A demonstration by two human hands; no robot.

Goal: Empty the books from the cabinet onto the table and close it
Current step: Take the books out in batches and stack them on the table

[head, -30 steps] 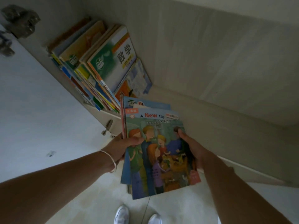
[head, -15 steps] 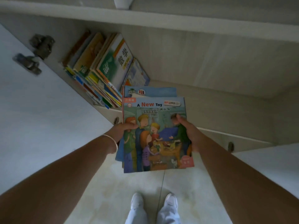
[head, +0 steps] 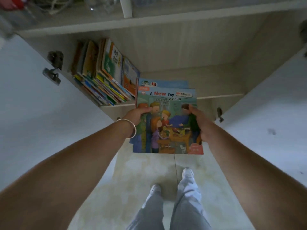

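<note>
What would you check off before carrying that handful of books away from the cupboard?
1. Left hand grips the stack of thin colourful picture books: ok.
2. Right hand grips its other edge: ok.
3. Stack out of the pale wooden cabinet: ok.
4. Cabinet emptied: not ok, a row of leaning books remains.
5. White doors shut: not ok.
6. Table free: cannot tell, out of view.

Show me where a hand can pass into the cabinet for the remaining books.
Free: the bare shelf floor right of the leaning books, up to the right wall. Crowded: the left corner, books packed against the left wall. Both hands, left and right, hold a stack out front.
</note>
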